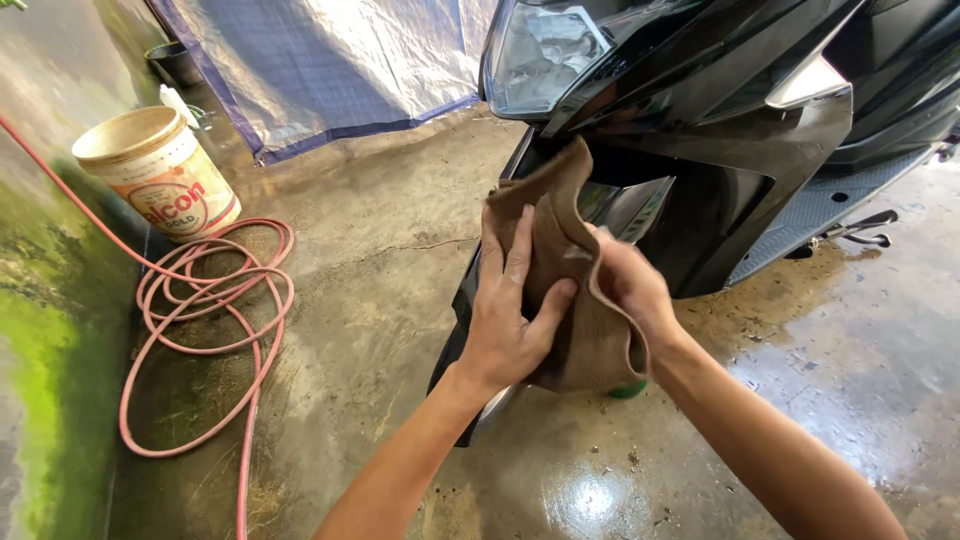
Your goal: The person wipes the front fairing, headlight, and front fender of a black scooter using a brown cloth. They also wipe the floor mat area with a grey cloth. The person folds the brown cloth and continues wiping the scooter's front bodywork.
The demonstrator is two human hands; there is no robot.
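Observation:
A brown cloth (560, 215) hangs folded between both my hands in front of a black scooter (740, 130). My left hand (510, 310) grips the cloth's left side, fingers spread over it and thumb pressed on its front. On the right side, my right hand (630, 285) pinches the cloth, partly hidden behind its fold. The scooter's headlight (540, 50) is just above the cloth. Its front fender (462, 300) shows below my left hand. A small green thing (628, 390) peeks out under the cloth.
A coiled pink hose (215, 300) lies on the wet concrete floor (380, 260) at left. A cream plastic bucket (160, 170) stands beside it, by a mossy wall (40, 330). A grey tarp (330, 60) hangs at the back. The scooter's footboard (820, 205) and kickstand (860, 230) are at right.

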